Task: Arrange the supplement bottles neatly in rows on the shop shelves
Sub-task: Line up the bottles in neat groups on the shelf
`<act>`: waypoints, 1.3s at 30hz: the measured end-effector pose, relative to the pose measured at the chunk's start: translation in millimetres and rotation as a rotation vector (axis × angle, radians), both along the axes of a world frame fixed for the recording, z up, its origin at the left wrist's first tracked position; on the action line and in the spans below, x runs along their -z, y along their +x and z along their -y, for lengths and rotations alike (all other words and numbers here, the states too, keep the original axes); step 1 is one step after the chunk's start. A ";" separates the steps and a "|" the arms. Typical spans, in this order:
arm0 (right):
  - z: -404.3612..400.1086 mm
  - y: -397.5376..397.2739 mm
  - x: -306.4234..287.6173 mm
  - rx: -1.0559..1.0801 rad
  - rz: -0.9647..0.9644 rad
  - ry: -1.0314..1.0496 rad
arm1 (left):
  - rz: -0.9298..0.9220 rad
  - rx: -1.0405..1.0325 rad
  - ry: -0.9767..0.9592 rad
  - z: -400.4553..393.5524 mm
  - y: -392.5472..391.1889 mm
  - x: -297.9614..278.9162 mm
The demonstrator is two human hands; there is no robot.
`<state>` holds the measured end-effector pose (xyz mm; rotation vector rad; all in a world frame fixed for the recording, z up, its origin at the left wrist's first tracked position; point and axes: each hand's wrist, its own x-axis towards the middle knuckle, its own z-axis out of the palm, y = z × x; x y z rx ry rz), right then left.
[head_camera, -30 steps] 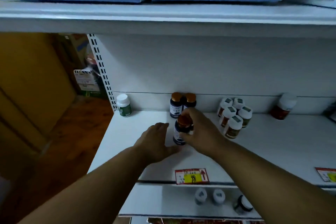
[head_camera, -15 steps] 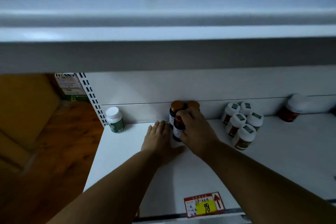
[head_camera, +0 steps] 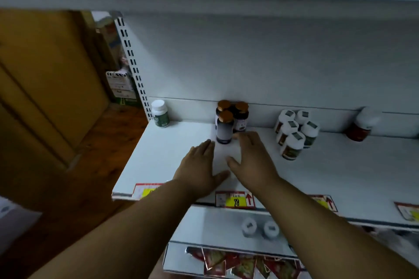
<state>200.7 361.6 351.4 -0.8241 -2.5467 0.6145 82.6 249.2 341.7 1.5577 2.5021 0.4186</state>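
White shelf point(head_camera: 172, 154) carries all bottles. Left hand point(head_camera: 199, 167) and right hand point(head_camera: 254, 161) flat on shelf, fingers straight, holding nothing. Three brown-capped bottles point(head_camera: 225, 128) upright near back wall, just beyond fingertips. White-capped bottles point(head_camera: 294, 133) clustered to right. Single green-label bottle point(head_camera: 160, 113) at far left.

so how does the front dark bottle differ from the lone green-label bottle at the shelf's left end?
The front dark bottle has a copper-brown cap and dark body; the green-label bottle has a white cap and white body with a green label. The dark one stands close against two matching bottles behind it; the green-label one stands alone by the slotted upright. The dark one looks taller and slimmer. Both stand upright on the same shelf, neither is held.
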 end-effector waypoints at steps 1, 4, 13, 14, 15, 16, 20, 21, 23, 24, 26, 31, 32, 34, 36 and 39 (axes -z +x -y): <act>8.6 11.4 -0.1 -0.025 -0.026 -0.023 | 0.001 -0.019 0.034 9.7 11.8 -0.8; 32.1 53.0 5.5 -0.033 -0.131 -0.027 | 0.016 -0.038 0.090 39.1 49.0 -0.1; 103.7 153.2 61.8 0.130 0.068 -0.061 | 0.082 0.207 -0.023 109.0 116.1 40.5; 108.1 154.4 74.8 0.168 0.080 -0.098 | 0.060 0.266 -0.070 110.0 114.1 51.6; 111.3 154.8 89.1 0.198 0.087 -0.132 | 0.042 0.308 -0.111 110.0 110.5 64.8; 112.2 154.4 105.0 0.217 0.096 -0.156 | 0.033 0.333 -0.140 107.6 106.1 78.7; 99.7 142.0 172.5 0.247 0.137 -0.209 | 0.035 0.331 -0.144 80.0 87.8 141.2; 94.5 137.8 191.8 0.255 0.143 -0.216 | 0.044 0.315 -0.140 71.1 83.7 160.0; 82.6 126.5 230.9 0.255 0.164 -0.226 | 0.053 0.267 -0.140 53.4 73.9 199.0; 75.5 120.3 250.5 0.250 0.181 -0.229 | 0.054 0.245 -0.138 44.6 69.0 219.4; 58.4 107.1 286.7 0.243 0.197 -0.222 | 0.067 0.208 -0.139 27.2 59.0 258.3; 4.8 68.6 353.6 0.189 0.200 -0.113 | 0.116 0.125 -0.130 -7.7 38.4 333.4; -4.2 60.8 363.7 0.172 0.212 -0.102 | 0.122 0.124 -0.135 -12.9 36.0 344.7; -20.2 42.9 377.9 0.130 0.226 -0.113 | 0.125 0.107 -0.133 -20.5 30.0 362.4; -35.3 23.7 388.9 0.110 0.198 -0.123 | 0.120 0.091 -0.126 -24.8 21.9 373.8; -58.1 -5.7 403.8 0.118 0.266 -0.124 | 0.121 0.073 -0.110 -27.7 12.0 387.7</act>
